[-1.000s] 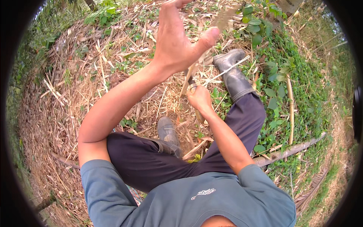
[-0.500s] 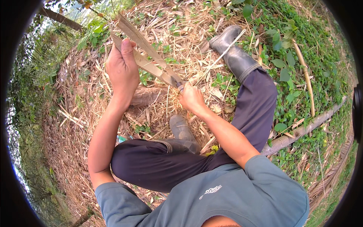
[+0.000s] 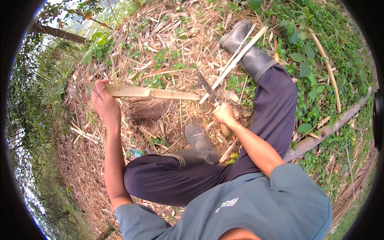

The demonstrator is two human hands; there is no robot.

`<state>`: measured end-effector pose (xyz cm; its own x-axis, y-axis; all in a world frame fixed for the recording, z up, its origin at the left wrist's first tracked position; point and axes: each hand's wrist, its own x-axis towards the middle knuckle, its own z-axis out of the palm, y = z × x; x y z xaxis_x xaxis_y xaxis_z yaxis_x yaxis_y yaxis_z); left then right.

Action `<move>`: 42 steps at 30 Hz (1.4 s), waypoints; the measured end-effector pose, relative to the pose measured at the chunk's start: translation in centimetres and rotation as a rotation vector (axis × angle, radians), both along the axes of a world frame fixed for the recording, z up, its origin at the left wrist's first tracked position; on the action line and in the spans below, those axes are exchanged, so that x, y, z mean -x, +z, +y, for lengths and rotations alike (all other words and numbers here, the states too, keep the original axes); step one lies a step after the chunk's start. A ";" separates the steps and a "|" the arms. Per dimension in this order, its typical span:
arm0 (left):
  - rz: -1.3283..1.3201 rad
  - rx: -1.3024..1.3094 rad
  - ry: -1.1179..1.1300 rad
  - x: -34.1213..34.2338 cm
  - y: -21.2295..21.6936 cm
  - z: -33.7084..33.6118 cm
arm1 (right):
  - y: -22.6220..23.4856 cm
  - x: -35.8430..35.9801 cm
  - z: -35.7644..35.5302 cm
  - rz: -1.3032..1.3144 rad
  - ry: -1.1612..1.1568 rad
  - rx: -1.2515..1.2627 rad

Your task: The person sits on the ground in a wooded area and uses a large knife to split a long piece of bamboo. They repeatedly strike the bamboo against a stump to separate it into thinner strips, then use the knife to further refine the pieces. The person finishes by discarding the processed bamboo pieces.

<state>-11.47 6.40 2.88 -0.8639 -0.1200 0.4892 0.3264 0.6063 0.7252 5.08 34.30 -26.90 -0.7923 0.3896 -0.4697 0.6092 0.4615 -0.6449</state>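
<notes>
My left hand (image 3: 107,106) is closed round one end of a split bamboo piece (image 3: 132,91), held nearly level over the ground with its pale, hollow inner side showing. A knife (image 3: 207,86) with a short dark blade is in my right hand (image 3: 225,114), fingers wrapped round its handle. The blade points up and left, close by the far end of the bamboo piece; whether they touch I cannot tell. Just beyond the blade, a pale bamboo strip (image 3: 236,64) slants toward my right boot (image 3: 252,56), beside a thinner strip.
A short thick log (image 3: 146,109) lies below the bamboo piece, near my other boot (image 3: 198,138). Dry leaves and straw cover the ground. Green plants grow at the right, with a long pole (image 3: 320,138) and a thin stick (image 3: 329,74) among them.
The bamboo has come apart: one half stays in my left hand, swung lower and left, while the other lies by my right boot. My right hand and the knife have moved right and down.
</notes>
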 end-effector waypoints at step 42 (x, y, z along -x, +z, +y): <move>-0.125 -0.197 -0.153 -6.4 3.8 -1.8 | -4.2 -2.1 1.3 0.065 -0.250 0.629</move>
